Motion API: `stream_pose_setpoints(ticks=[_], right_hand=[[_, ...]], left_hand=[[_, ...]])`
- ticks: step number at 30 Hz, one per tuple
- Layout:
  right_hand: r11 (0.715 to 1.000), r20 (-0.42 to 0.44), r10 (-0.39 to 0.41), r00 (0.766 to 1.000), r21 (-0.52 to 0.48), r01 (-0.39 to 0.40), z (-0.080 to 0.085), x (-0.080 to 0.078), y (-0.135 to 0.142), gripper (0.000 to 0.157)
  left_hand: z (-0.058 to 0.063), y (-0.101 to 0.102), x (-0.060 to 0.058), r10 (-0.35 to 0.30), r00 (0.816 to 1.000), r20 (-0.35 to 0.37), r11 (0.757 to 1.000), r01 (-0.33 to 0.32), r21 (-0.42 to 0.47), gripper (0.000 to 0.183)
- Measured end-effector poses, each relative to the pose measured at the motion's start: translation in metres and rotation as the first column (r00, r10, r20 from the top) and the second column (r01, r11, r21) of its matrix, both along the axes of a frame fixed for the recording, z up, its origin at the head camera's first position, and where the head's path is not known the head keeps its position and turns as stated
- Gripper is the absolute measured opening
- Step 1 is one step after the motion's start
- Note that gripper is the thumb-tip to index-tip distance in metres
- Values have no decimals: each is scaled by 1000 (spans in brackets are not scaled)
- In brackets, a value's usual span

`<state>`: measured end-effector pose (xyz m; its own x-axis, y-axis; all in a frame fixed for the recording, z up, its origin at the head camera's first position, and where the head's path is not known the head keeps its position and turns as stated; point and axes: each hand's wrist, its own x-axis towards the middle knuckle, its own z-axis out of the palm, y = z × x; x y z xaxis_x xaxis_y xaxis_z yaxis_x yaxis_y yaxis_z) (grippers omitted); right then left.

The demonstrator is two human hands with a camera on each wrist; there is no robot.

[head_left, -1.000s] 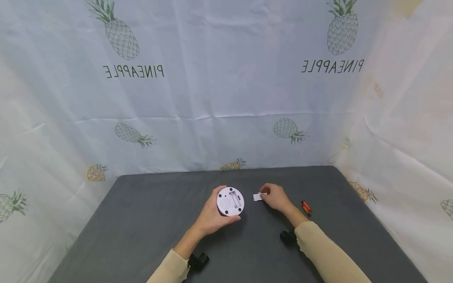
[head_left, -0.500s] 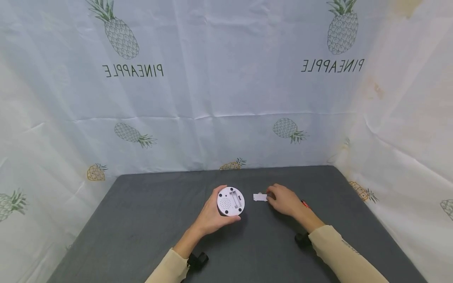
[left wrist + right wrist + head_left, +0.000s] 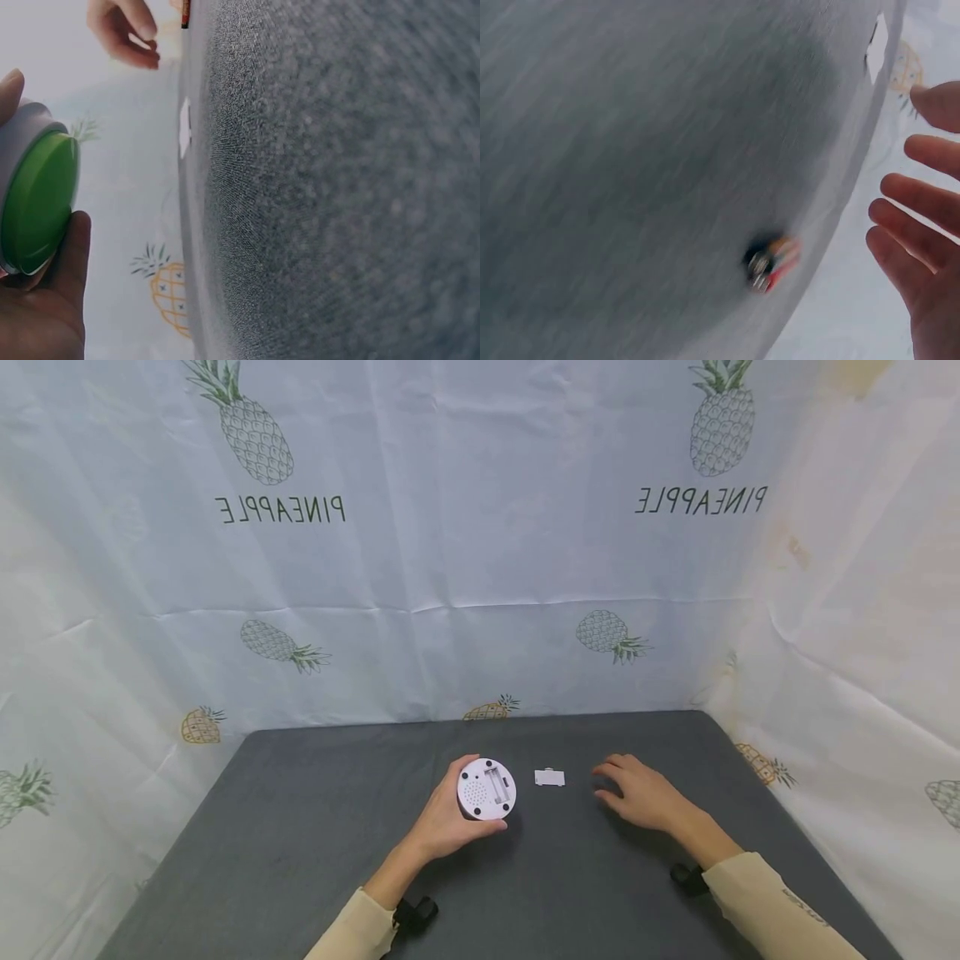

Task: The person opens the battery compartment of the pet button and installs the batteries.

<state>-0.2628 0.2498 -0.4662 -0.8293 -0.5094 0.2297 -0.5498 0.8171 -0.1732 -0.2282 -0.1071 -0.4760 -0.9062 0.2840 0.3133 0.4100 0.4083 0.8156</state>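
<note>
My left hand [image 3: 442, 824] grips a white round buzzer button [image 3: 474, 792] by its edge, above the table. Its underside faces the head camera, with speaker holes, dark feet and an uncovered battery compartment. In the left wrist view the green dome [image 3: 43, 199] of the button faces the table. A small white battery cover [image 3: 550, 777] lies flat to the right of the button. Farther right, my right hand [image 3: 639, 793] hovers with its fingers spread and nothing in them. Red-and-black batteries [image 3: 774, 262], blurred in the right wrist view, lie on the table, hidden behind that hand from the head.
A dark grey cloth covers the table [image 3: 300, 843]. White curtains [image 3: 480, 552] printed with pineapples hang behind it and on both sides. Each wrist wears a black camera mount, the left one [image 3: 415, 914] close over the table.
My right hand has let go of the battery cover, leaving it on the table, and moved right over the batteries with its fingers spreading. The left hand and button have stayed nearly still.
</note>
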Motion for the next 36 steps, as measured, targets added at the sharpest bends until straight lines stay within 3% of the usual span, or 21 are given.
stream_pose_setpoints(ticks=[15,25,36], right_hand=[[999,108,-42,993,-26,45,-10,11,53,55],[994,223,-28,974,-96,50,-10,9,72,49],[995,253,-13,967,-95,38,-13,5,77,42]], left_hand=[[0,-2,2,15,1000,-4,1000,-15,-7,101],[1,-2,3,12,1000,-13,1000,-12,-18,102],[1,1,2,15,1000,-5,1000,-15,-20,101]])
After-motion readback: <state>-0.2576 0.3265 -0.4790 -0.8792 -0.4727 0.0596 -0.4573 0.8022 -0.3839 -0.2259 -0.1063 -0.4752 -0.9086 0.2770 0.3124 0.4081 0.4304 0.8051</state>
